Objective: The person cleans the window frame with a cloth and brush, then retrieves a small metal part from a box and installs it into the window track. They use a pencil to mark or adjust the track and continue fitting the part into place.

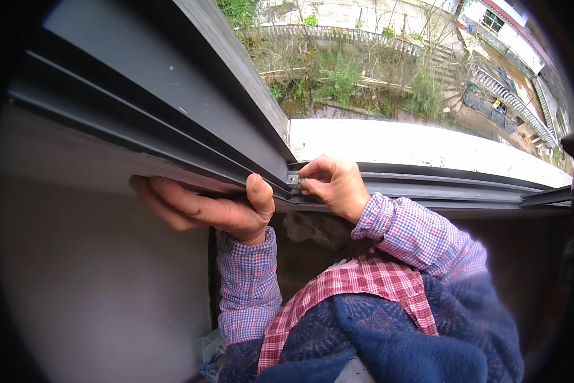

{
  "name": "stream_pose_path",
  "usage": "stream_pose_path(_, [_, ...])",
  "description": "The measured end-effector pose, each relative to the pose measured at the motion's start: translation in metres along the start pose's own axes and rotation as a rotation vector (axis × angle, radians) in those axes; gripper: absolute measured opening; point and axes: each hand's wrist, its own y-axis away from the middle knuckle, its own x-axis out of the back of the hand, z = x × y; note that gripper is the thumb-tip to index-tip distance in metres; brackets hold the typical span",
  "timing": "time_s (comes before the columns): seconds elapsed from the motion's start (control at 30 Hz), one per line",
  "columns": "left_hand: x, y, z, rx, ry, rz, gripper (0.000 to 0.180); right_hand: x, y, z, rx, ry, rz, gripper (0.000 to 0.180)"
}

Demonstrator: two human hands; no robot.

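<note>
While a dark blue knitted garment and a red-and-white checked cloth are filling the nearest part of the view, two forearms in fine blue-checked sleeves are reaching up from them toward a window. The left hand is lying along the underside of the dark grey metal window frame, its fingers stretched flat beneath the smooth rail and its thumb pressing up over the front edge, so the grip is holding the frame itself. Just to the right of that thumb, the right hand is curling in a narrow pinch, thumb and fingertips closing on a small, pale grey, blocky metal fitting that is sitting in the groove where the slanting rail is meeting the level track. Below both grips, a plain, matt, light wall is running down. Beyond the right grip, a flat white sill is glaring in daylight, and farther off green shrubs, a pale railing and a stepped concrete path are lying well below.
</note>
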Motion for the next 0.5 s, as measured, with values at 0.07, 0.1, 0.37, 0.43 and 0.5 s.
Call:
stream_pose_path(0.07, [-0.002,0.003,0.000,0.017,0.018,-0.001,0.091,0.012,-0.003,-0.010,-0.047,-0.260,0.027,0.015])
stream_pose_path(0.1, [-0.002,0.003,0.000,0.031,0.016,0.002,0.091,0.020,-0.003,-0.018,-0.115,-0.381,0.036,0.016])
stream_pose_path(0.37, [0.002,-0.007,0.006,0.000,0.001,0.012,0.090,0.093,0.021,-0.047,-0.090,0.065,0.084,0.014])
stream_pose_path(0.43, [0.005,-0.007,0.006,0.041,-0.005,-0.046,0.091,0.083,0.030,-0.034,0.029,0.151,0.071,0.014])
stream_pose_path(0.5, [0.006,-0.006,0.004,0.020,-0.022,-0.043,0.091,0.076,0.035,-0.026,0.058,0.104,0.065,0.013])
